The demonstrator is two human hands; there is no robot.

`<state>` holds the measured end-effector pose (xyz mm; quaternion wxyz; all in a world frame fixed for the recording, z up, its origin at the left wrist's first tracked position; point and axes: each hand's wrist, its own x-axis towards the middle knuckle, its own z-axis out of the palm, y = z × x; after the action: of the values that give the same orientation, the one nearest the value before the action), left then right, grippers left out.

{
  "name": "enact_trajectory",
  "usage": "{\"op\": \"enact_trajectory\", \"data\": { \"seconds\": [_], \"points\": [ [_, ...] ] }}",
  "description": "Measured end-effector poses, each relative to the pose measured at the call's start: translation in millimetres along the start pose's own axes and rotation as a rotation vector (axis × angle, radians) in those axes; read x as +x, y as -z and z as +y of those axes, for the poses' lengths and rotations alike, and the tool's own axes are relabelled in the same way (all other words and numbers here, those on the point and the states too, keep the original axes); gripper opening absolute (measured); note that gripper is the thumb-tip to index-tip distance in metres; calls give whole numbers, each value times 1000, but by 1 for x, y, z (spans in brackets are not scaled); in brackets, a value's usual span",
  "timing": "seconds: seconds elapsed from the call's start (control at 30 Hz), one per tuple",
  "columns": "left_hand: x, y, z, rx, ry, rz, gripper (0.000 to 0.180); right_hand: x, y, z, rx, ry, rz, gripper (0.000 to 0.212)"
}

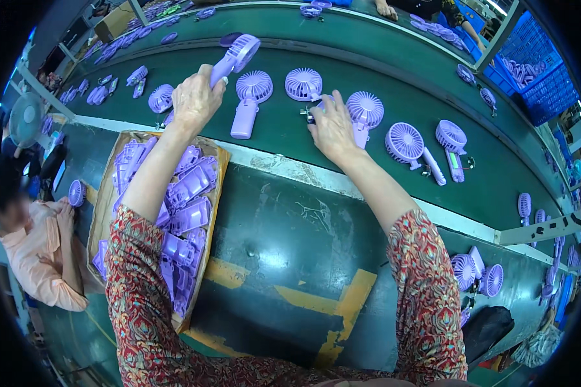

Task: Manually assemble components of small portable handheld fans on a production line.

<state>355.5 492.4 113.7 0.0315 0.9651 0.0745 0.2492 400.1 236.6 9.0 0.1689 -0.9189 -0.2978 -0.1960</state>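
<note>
My left hand (197,100) is closed round the handle of a light purple handheld fan (244,53), raised above the green conveyor belt. On the belt, my right hand (334,128) has its fingers bent down onto another purple handheld fan (303,84); small metal parts and wires show beside the fingers, and its handle is mostly hidden under the hand. Between my hands lies a fan with a closed handle (244,118). Just right of my right hand is a fan (365,109), its handle partly behind my wrist.
A cardboard box (219,187) of purple handle shells stands left, under my left forearm. More fans (405,142) lie along the belt to the right. A metal rail (284,169) edges the belt. A co-worker (42,251) sits at left; blue crates (529,71) stand far right.
</note>
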Motion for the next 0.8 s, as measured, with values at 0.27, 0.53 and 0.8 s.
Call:
{"op": "enact_trajectory", "data": {
  "seconds": [0.27,0.53,0.8],
  "points": [
    [-5,-29,60,-75,-236,53,30,-40,73,-16,368,-15,73,21],
    [-46,-85,145,183,-379,1,50,-217,155,-108,110,86,-206,16],
    [-137,-36,152,-223,-332,-168,52,-302,156,-157,199,-109,-195,18]
  ]
}}
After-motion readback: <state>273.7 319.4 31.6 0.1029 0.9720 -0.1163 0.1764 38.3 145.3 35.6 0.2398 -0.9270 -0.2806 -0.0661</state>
